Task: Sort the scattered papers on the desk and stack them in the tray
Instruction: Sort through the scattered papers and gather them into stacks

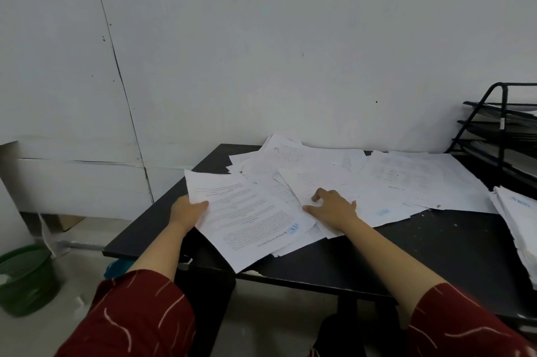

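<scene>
The left hand (186, 211) grips a sheaf of papers (247, 217) at the desk's (436, 246) left edge. The right hand (331, 208) rests on scattered sheets (406, 179), fingers spread wide. The tray (499, 130) stands at the far right corner.

The desk (436, 249) was black, flecked with pale specks toward the right of the frame. The scattered papers (377, 179) were white with grey print and small blue logos. The letter tray (499, 130) at the right edge was black. Both sleeves (133, 319) were dark red with thin white wavy lines. The bin (26, 278) at lower left was green.
</scene>
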Demonstrator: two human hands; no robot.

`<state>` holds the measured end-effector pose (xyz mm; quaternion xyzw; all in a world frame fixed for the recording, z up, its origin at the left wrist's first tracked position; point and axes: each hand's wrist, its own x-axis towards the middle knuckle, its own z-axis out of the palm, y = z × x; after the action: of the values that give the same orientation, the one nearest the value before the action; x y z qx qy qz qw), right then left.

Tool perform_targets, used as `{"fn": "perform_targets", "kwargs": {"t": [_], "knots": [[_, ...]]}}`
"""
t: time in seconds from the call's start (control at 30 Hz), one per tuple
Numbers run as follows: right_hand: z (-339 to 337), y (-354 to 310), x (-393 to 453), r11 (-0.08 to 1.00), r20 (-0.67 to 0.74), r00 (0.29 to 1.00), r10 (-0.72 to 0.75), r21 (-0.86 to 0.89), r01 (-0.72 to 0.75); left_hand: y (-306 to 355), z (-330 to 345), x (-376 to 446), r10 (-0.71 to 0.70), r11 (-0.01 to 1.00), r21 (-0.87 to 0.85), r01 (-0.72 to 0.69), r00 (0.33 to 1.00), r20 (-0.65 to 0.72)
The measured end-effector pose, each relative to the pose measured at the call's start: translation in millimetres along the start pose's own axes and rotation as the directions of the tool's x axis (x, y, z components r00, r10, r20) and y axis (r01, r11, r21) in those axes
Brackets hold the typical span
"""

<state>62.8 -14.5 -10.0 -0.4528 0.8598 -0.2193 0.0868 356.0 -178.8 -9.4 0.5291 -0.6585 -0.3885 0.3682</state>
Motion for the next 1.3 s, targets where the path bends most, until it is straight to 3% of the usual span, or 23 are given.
{"fn": "perform_targets", "kwargs": {"t": [0.2, 0.37, 0.43, 0.57, 0.67, 0.73, 0.83, 0.93, 1.1, 1.2, 1.3], "knots": [[7, -1, -1, 0.999, -0.039, 0.998, 0.045, -0.018, -0.045, 0, 3, -6, 0.06, 0.998, 0.007, -0.06, 0.997, 0.049], [2, 2, 0, 1.0, -0.111, 0.994, -0.015, -0.015, 0.013, -2, 0, -3, 0.013, 0.999, -0.052, -0.01, 0.999, 0.044], [-9, 2, 2, 0.999, -0.196, 0.98, -0.045, 0.006, 0.047, -3, -3, -1, -0.003, 0.999, -0.044, 0.007, 0.996, 0.089], [-36, -4, 5, 0.982, -0.422, 0.887, -0.186, -0.092, 0.163, -5, -8, 3, -0.008, 0.998, -0.059, 0.015, 0.992, 0.124], [-35, -6, 10, 0.939, -0.33, 0.892, -0.309, -0.255, 0.231, -9, -10, 4, -0.012, 0.993, -0.118, 0.028, 0.991, 0.134], [-25, -4, 14, 0.942, -0.195, 0.947, -0.257, -0.271, 0.199, -9, -13, 6, -0.014, 0.99, -0.14, 0.035, 0.989, 0.148], [-14, 0, 17, 0.979, -0.046, 0.99, -0.132, -0.16, 0.123, -6, -21, 8, -0.036, 0.993, -0.101, 0.055, 0.983, 0.183], [-12, 1, 18, 0.991, -0.116, 0.986, -0.119, -0.08, 0.11, -3, -37, 9, -0.049, 0.998, -0.023, 0.053, 0.984, 0.168], [-13, -22, 11, 0.978, -0.196, 0.963, -0.185, -0.13, 0.161, -12, -51, 16, -0.011, 0.993, 0.117, 0.001, 0.996, 0.089], [-12, -44, 8, 0.959, -0.167, 0.946, -0.276, -0.114, 0.26, -11, -55, 20, 0.033, 0.971, 0.233, -0.048, 0.997, 0.069], [-5, -71, 1, 0.917, -0.084, 0.921, -0.379, -0.165, 0.363, -5, -62, 18, -0.006, 0.891, 0.454, 0.005, 1.0, 0.002]]}}
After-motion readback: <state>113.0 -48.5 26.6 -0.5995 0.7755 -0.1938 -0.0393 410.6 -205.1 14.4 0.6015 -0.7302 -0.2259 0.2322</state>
